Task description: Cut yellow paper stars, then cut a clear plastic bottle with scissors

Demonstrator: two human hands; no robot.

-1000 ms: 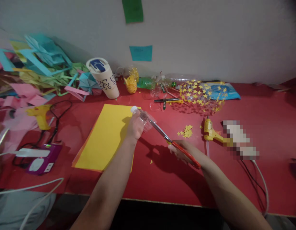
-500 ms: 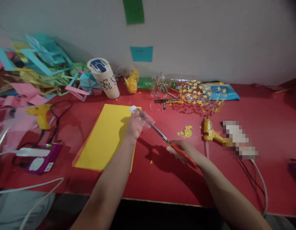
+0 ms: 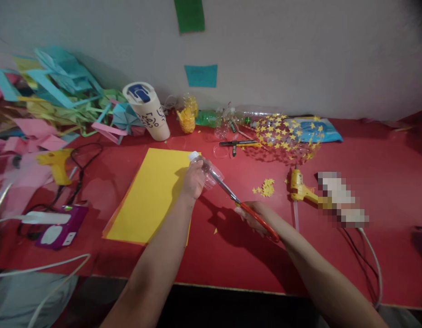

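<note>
My left hand (image 3: 194,180) is closed round the neck of a clear plastic bottle top (image 3: 216,172) with a white cap. It holds the piece above the right edge of a stack of yellow paper (image 3: 147,196). In my right hand (image 3: 253,216) is a pair of scissors (image 3: 258,219) with red handles. The blades reach up and left to the bottle top and lie against or inside the clear plastic; exactly where they meet it I cannot tell. A small pile of yellow paper stars (image 3: 266,187) lies right of the scissors.
Beyond the hands stand a white tumbler (image 3: 151,116), a yellow craft piece (image 3: 187,119) and a star-covered clear bottle (image 3: 286,136). A yellow glue gun (image 3: 299,187) lies right, another glue gun (image 3: 58,165) left, near a purple power socket (image 3: 62,228) with cords. Folded coloured paper (image 3: 70,77) fills the back left.
The bottle top has turned slightly and shifted a little right in my left hand. My right hand and the scissors have moved slightly left.
</note>
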